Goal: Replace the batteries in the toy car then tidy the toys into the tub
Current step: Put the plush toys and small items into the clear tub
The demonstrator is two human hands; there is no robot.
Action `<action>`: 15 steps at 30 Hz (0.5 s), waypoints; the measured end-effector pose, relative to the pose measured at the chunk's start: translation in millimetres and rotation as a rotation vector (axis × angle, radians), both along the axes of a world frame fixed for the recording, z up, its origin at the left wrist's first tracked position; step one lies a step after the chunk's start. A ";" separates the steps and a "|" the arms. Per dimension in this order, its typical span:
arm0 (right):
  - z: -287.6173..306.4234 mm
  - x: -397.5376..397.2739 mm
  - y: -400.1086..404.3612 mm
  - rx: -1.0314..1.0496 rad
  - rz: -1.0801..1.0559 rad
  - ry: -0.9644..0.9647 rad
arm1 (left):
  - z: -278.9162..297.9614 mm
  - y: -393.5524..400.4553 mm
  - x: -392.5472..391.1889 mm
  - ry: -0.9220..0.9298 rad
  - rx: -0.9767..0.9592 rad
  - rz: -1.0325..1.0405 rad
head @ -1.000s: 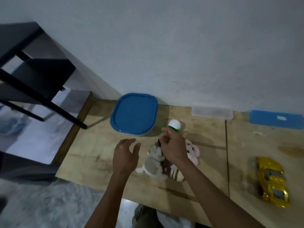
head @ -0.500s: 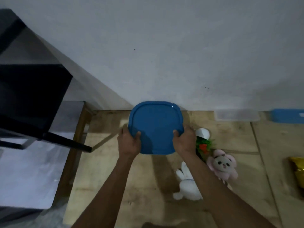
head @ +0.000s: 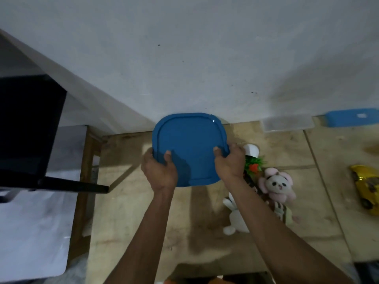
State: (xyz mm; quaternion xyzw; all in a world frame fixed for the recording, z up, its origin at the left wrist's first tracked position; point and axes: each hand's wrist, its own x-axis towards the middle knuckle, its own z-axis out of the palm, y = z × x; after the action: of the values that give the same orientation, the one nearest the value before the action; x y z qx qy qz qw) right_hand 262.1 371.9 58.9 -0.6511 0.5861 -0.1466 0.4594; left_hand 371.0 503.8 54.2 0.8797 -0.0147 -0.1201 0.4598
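The person is gripping the blue rounded-square plastic lid (head: 189,148) of the tub with both hands: the left hand (head: 159,171) is clamping its near-left edge, thumb on top, and the right hand (head: 230,161) is clamping its near-right edge. The tub itself is hiding beneath the lid, close to the white wall (head: 205,58) at the back of the pale wooden tabletop (head: 127,212). This looks like the tidying step, with the tub being opened. The next move is probably calling for peeling the lid free and laying it aside.

The toys are waiting just right of the tub: a pink-eared panda plush (head: 275,184), a white rabbit plush (head: 235,219) and a small artificial plant in a white pot (head: 252,158). The shiny yellow toy car (head: 366,186) is lying well apart at the right edge. A pale label is showing on the long blue plastic box (head: 351,117), but no writing is readable.
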 end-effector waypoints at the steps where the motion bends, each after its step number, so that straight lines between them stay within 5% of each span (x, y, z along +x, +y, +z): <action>1: 5.0 -1.7 3.5 -0.016 -0.022 -0.027 | 6.9 1.5 -2.9 -0.019 -0.024 -0.004; 15: 34.7 -91.4 141.0 0.056 0.171 -0.108 | 36.1 156.7 -115.8 -0.064 0.115 0.028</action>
State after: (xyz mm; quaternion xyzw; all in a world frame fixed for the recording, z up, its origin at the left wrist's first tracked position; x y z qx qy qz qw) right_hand 170.7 512.9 93.5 -0.6769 0.5066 -0.1253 0.5191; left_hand 255.2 660.5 90.2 0.9082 -0.0101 -0.0862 0.4095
